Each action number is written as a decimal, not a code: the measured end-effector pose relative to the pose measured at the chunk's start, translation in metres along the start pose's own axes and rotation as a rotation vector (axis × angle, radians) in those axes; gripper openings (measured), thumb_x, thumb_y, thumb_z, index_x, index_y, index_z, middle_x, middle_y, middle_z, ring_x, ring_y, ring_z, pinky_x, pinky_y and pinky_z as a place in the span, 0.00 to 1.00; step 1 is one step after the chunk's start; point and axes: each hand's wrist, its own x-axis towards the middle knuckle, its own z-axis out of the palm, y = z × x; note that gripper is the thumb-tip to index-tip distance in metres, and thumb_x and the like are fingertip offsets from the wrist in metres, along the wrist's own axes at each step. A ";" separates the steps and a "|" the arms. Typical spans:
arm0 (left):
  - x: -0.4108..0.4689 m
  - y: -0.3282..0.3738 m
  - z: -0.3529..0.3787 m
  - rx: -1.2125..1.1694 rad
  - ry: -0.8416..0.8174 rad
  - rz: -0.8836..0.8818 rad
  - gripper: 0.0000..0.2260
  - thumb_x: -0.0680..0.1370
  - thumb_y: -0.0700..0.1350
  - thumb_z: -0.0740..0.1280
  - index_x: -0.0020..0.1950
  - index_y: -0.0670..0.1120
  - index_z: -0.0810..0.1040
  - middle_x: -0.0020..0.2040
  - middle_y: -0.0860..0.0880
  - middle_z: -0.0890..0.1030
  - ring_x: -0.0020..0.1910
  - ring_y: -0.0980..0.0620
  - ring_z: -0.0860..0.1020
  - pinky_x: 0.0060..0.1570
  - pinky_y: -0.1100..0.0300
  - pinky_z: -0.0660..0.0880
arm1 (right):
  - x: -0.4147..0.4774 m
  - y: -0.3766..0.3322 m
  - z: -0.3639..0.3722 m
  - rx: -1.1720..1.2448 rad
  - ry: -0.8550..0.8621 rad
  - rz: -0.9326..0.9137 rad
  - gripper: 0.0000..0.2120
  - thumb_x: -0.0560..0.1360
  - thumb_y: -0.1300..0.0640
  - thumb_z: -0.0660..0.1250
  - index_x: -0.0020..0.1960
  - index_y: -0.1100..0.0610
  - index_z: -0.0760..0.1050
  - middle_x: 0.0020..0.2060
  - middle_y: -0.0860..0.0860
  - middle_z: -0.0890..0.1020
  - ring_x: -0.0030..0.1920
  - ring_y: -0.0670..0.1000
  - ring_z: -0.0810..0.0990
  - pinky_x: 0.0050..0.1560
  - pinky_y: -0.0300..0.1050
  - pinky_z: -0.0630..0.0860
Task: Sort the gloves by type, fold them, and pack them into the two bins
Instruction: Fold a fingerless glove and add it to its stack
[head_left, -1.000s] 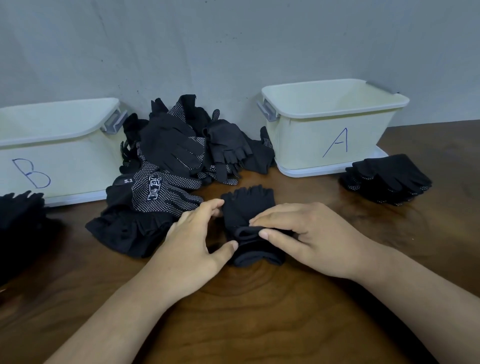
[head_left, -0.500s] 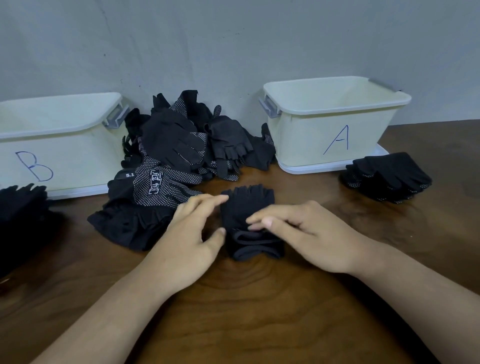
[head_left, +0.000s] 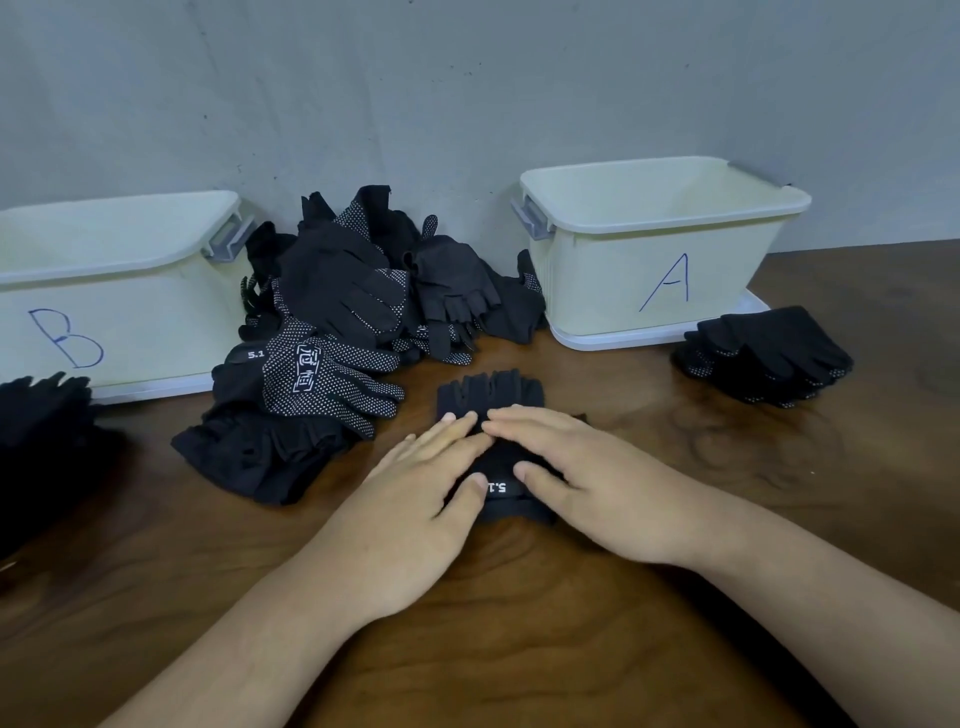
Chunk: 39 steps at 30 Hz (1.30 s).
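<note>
Nearest me, on the wooden table (head_left: 519, 665), both hands meet on one black glove (head_left: 491, 391). It lies flat mid-table, approx halfway btwn the person and the bins. The glove looks soft, light and limp, w/ no shape of its own. I'd guess a fold springs open unless pressed down. Best hold is prob the cuff end by the white "5.1" tag (head_left: 497, 487), where the fabric looks thicker.

Left hand (head_left: 410, 519) and right hand (head_left: 602, 493) lie palm down on it. The fingers (head_left: 524, 418) are straight and close together, tips almost touching, thumbs either side of the tag. They're pressing, not gripping.

Just beyond, left of centre, is a loose pile of gloves (head_left: 353, 312), some dotted, some plain. A neat stack (head_left: 769, 353) sits beside bin A (head_left: 597, 280), and a dark heap (head_left: 41, 415) lies in front of bin B (head_left: 156, 322). Can't see inside either bin.
</note>
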 end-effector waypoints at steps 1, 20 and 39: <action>0.000 0.000 0.000 0.031 -0.019 -0.003 0.24 0.88 0.55 0.50 0.85 0.61 0.55 0.83 0.68 0.47 0.77 0.76 0.37 0.81 0.64 0.39 | 0.000 -0.001 0.002 -0.058 -0.047 0.010 0.26 0.89 0.50 0.55 0.86 0.43 0.56 0.83 0.34 0.55 0.81 0.31 0.47 0.80 0.30 0.45; -0.003 0.002 -0.005 0.160 -0.084 -0.022 0.25 0.88 0.55 0.46 0.84 0.67 0.46 0.83 0.68 0.39 0.77 0.72 0.31 0.82 0.49 0.34 | 0.012 0.021 -0.007 -0.332 0.119 0.411 0.31 0.84 0.31 0.45 0.85 0.38 0.54 0.85 0.41 0.55 0.85 0.48 0.48 0.84 0.59 0.47; -0.004 0.002 -0.004 0.168 -0.098 0.009 0.25 0.88 0.54 0.46 0.85 0.65 0.44 0.83 0.67 0.37 0.77 0.71 0.30 0.81 0.48 0.32 | 0.006 0.010 -0.046 0.335 0.277 0.543 0.14 0.82 0.51 0.60 0.44 0.58 0.77 0.42 0.50 0.87 0.39 0.46 0.86 0.46 0.50 0.76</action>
